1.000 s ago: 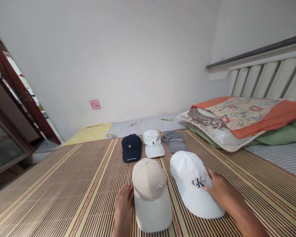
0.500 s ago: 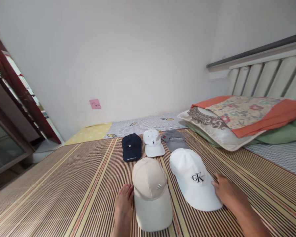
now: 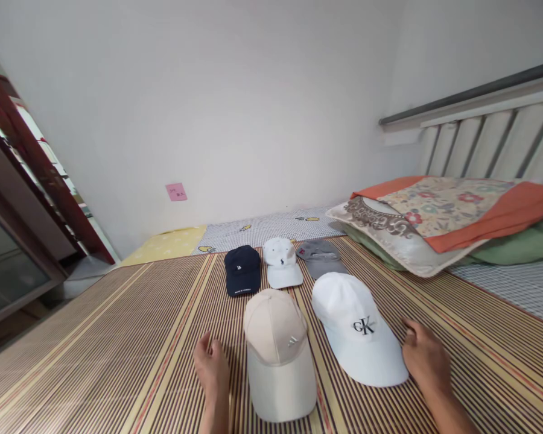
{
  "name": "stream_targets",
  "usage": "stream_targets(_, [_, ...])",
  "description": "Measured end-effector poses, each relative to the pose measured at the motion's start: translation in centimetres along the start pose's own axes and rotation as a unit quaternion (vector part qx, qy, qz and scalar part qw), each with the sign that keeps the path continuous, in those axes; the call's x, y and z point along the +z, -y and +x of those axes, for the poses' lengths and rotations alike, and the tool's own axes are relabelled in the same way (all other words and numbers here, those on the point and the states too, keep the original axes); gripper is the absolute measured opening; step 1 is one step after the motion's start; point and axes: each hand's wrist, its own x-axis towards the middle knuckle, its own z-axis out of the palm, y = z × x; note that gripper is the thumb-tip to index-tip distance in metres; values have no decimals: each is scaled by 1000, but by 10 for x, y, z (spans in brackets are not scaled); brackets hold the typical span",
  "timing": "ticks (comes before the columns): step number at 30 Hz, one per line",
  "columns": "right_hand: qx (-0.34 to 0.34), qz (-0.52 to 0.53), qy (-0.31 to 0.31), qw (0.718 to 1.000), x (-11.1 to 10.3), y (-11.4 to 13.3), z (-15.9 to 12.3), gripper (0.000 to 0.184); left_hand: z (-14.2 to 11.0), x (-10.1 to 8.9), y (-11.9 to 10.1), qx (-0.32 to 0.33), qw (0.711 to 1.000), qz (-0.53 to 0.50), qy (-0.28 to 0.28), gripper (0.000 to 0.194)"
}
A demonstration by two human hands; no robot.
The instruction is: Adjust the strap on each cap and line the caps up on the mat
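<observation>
Five caps lie on a striped bamboo mat (image 3: 117, 337). Nearest me are a beige cap (image 3: 277, 346) and, to its right, a white cap with a black CK logo (image 3: 355, 328). Behind them sit a navy cap (image 3: 242, 269), a small white cap (image 3: 281, 261) and a grey cap (image 3: 320, 256). My left hand (image 3: 212, 367) rests on the mat just left of the beige cap, fingers curled loosely, holding nothing. My right hand (image 3: 424, 355) lies just right of the white CK cap's brim, apart from it, empty.
Stacked pillows (image 3: 438, 220) in orange, floral and green lie at the right against a slatted headboard (image 3: 489, 141). A checked sheet (image 3: 271, 226) shows beyond the mat along the white wall. A dark wooden cabinet (image 3: 13, 199) stands at the left.
My right hand has let go of the white CK cap and drawn back to its right. My left hand has slid left, away from the beige cap, and curled its fingers.
</observation>
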Motion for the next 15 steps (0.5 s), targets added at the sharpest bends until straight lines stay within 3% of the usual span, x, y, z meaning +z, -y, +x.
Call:
stream_targets(4, [-14, 2, -37, 999, 11, -5, -2, 55, -4, -1, -2, 50, 993, 105, 4, 53])
stream_targets(9, [-66, -6, -38, 997, 17, -14, 0, 53, -9, 11, 11, 104, 956, 272, 43, 56])
stream_targets(15, [-182, -12, -5, 983, 11, -28, -9, 48, -6, 3, 18, 130, 949, 268, 103, 59])
